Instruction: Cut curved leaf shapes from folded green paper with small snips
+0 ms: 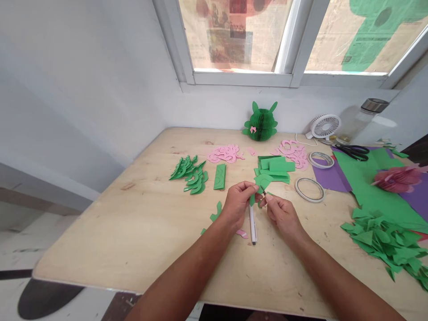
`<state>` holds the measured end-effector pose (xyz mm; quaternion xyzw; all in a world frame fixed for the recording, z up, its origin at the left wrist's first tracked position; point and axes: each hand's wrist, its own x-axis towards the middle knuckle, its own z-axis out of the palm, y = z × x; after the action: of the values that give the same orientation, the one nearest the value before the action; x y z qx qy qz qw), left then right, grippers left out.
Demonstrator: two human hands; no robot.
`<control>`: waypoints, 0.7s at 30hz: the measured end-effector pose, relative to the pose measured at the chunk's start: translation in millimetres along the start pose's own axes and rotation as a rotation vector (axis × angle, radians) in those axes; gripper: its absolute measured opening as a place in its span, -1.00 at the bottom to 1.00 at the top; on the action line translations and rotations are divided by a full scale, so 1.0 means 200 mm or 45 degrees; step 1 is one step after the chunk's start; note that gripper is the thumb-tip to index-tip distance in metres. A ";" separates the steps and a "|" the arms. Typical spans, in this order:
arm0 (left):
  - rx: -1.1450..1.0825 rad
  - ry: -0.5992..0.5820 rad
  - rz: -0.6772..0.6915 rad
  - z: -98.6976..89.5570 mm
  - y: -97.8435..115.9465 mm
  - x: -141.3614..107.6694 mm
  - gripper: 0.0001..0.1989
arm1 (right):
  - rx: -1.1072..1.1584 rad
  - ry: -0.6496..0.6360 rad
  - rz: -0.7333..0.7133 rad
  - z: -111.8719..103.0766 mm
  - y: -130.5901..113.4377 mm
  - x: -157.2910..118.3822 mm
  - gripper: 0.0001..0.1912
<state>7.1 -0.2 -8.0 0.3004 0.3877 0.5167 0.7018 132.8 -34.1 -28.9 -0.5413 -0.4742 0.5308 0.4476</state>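
My left hand is closed, pinching a green paper piece between thumb and fingers; a curved outline shows on it. Close beside it, my right hand is closed on a slim dark tool that meets the paper's edge; it looks like small scissors, mostly hidden by the fingers. A white pen lies on the table just below the hands. Green paper scraps and a small pink piece lie by my left wrist. A green paper strip with drawn curves rests farther left.
Cut green shapes, pink cutouts and folded green papers lie behind my hands. Tape rolls, black scissors and green scraps are at right. A green honeycomb figure, fan and bottle stand by the wall.
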 end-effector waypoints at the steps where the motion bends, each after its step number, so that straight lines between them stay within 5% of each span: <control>1: 0.004 -0.009 0.001 0.00 0.00 0.00 -0.81 | 0.006 0.004 0.003 0.00 0.00 0.00 -0.53; 21: -0.007 0.016 0.001 0.00 0.00 0.00 -0.85 | 0.135 -0.055 0.102 0.00 -0.02 -0.01 -0.57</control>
<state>7.6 0.7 -8.2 0.2954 0.3906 0.5200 0.6998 133.0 -34.6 -23.8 -0.5238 -0.4329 0.5842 0.4438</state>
